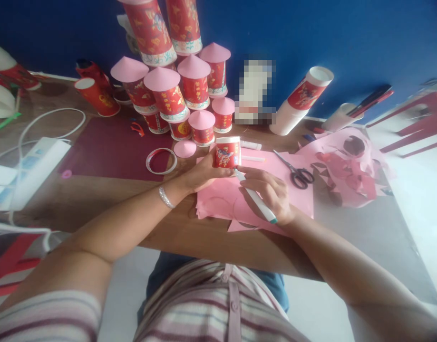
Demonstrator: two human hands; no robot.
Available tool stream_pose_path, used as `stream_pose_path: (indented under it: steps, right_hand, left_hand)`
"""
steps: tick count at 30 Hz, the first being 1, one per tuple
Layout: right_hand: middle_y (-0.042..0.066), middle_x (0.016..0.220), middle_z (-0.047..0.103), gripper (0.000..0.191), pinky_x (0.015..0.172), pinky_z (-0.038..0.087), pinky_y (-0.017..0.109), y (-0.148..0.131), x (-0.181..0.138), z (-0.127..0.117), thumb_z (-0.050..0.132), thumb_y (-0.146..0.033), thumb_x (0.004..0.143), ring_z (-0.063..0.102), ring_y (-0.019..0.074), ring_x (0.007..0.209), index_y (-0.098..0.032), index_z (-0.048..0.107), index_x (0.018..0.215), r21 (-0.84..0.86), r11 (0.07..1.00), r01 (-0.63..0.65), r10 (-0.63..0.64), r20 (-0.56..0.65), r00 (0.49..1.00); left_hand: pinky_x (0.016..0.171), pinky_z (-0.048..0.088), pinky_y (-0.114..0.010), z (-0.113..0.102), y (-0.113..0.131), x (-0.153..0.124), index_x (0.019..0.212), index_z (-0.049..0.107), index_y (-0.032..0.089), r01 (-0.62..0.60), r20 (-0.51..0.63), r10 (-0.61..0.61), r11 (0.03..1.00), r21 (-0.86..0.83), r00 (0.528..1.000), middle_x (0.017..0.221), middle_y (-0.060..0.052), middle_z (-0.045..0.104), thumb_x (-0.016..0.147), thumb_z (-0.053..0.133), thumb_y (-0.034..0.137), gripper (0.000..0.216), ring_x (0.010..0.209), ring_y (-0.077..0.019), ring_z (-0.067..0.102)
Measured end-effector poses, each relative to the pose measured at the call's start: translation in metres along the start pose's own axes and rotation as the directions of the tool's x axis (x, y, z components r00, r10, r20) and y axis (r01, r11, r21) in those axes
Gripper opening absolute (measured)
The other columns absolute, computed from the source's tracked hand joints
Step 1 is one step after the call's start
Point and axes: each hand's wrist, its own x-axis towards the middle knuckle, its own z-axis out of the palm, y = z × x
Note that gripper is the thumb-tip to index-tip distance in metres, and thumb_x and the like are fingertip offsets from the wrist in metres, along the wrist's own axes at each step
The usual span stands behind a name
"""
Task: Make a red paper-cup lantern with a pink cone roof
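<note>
In my left hand (203,172) is a small red paper cup (228,154) with gold and coloured print and a white edge at the top. My right hand (270,190) grips a white marker (256,202) with a green end; its tip meets the cup's lower edge. Below both hands lie pink paper sheets (218,199) with faint curved outlines drawn on them. Black-handled scissors (300,176) rest on the sheets to the right of my right hand. A white ring with a red inside (161,161) lies to the left of the cup.
Several red cups with pink cone tops (163,80) stand at the back, tall red cups (150,33) above them. Stacked white cups (288,116) lean near the wall. Pink paper scraps (346,171) pile at the right. A white cable (22,128) loops at the left.
</note>
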Motion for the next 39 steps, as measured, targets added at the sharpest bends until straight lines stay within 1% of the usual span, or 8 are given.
stream_pose_path:
  steps: [3,8,10,16,21,29,32,39]
  right_hand:
    - [0.007,0.103,0.077,0.033,0.078,0.070,0.039,0.0010,0.0000,-0.0003,0.067,-0.008,0.098,0.081,0.0268,0.110,-0.024,0.063,0.126,-0.004,1.000,0.006,-0.006,0.002,1.000]
    - [0.003,0.092,0.075,0.030,0.067,0.064,0.034,0.0020,0.0014,-0.0023,0.068,-0.010,0.097,0.076,0.0200,0.080,-0.024,0.063,0.124,-0.076,0.997,-0.005,0.003,-0.025,1.000]
    - [0.003,0.090,0.074,0.028,0.064,0.061,0.032,0.0022,0.0020,-0.0026,0.067,-0.011,0.098,0.073,0.0184,0.075,-0.024,0.064,0.123,-0.090,0.996,-0.010,0.007,-0.033,0.999]
    - [0.004,0.090,0.074,0.032,0.062,0.059,0.031,0.0023,0.0039,-0.0032,0.068,-0.006,0.095,0.071,0.0184,0.073,-0.021,0.064,0.123,-0.092,0.996,0.004,-0.008,-0.039,0.999]
    - [0.003,0.091,0.074,0.029,0.062,0.059,0.031,0.0028,0.0022,-0.0035,0.066,-0.009,0.097,0.072,0.0181,0.075,-0.023,0.064,0.122,-0.098,0.995,-0.002,0.000,-0.028,1.000]
    - [0.003,0.090,0.074,0.023,0.062,0.058,0.030,0.0026,0.0025,-0.0011,0.064,-0.010,0.101,0.072,0.0169,0.075,-0.022,0.063,0.120,-0.121,0.992,0.022,-0.024,-0.015,1.000]
    - [0.003,0.090,0.073,0.023,0.061,0.057,0.030,0.0018,0.0045,-0.0005,0.065,-0.010,0.100,0.071,0.0167,0.073,-0.021,0.063,0.120,-0.115,0.993,0.029,-0.031,-0.017,0.999]
    - [0.006,0.090,0.073,0.020,0.062,0.058,0.030,0.0016,0.0049,0.0003,0.065,-0.007,0.099,0.069,0.0175,0.073,-0.018,0.063,0.116,-0.122,0.991,0.050,-0.052,-0.010,0.999]
  left_hand:
    - [0.089,0.056,-0.034,-0.0005,-0.0001,-0.0003,0.104,0.061,0.020,-0.011,0.008,0.011,1.000,0.011,1.000,0.094,-0.001,0.066,0.071,0.097,0.034,0.051,0.090,-0.0164,0.065]
    - [0.097,0.056,-0.044,-0.0015,-0.0028,-0.0009,0.108,0.060,0.020,-0.010,-0.011,0.011,0.998,0.056,1.000,0.097,-0.003,0.067,0.075,0.094,0.033,0.049,0.095,-0.0212,0.069]
    - [0.098,0.057,-0.046,-0.0014,-0.0039,-0.0019,0.110,0.059,0.021,0.005,-0.030,-0.002,0.996,0.085,1.000,0.099,-0.004,0.069,0.075,0.094,0.034,0.051,0.099,-0.0237,0.070]
    - [0.101,0.060,-0.052,0.0004,-0.0019,-0.0063,0.121,0.058,0.022,0.047,-0.050,-0.038,0.979,0.199,0.998,0.111,-0.008,0.073,0.077,0.093,0.039,0.059,0.111,-0.0311,0.072]
    - [0.104,0.060,-0.053,-0.0008,-0.0048,-0.0045,0.124,0.058,0.023,0.049,-0.025,-0.046,0.983,0.179,0.999,0.112,-0.008,0.074,0.077,0.093,0.042,0.062,0.116,-0.0328,0.072]
    - [0.100,0.060,-0.048,0.0003,-0.0051,-0.0047,0.124,0.054,0.021,0.068,-0.049,-0.060,0.983,0.170,0.997,0.112,-0.007,0.071,0.075,0.095,0.039,0.067,0.109,-0.0275,0.071]
    - [0.100,0.059,-0.047,0.0011,-0.0039,-0.0055,0.126,0.052,0.021,0.075,-0.045,-0.068,0.983,0.168,0.997,0.115,-0.007,0.070,0.075,0.095,0.038,0.069,0.112,-0.0273,0.070]
    - [0.097,0.059,-0.044,-0.0003,-0.0061,-0.0040,0.125,0.052,0.021,0.065,-0.048,-0.057,0.982,0.176,0.997,0.111,-0.006,0.069,0.074,0.096,0.037,0.069,0.108,-0.0257,0.069]
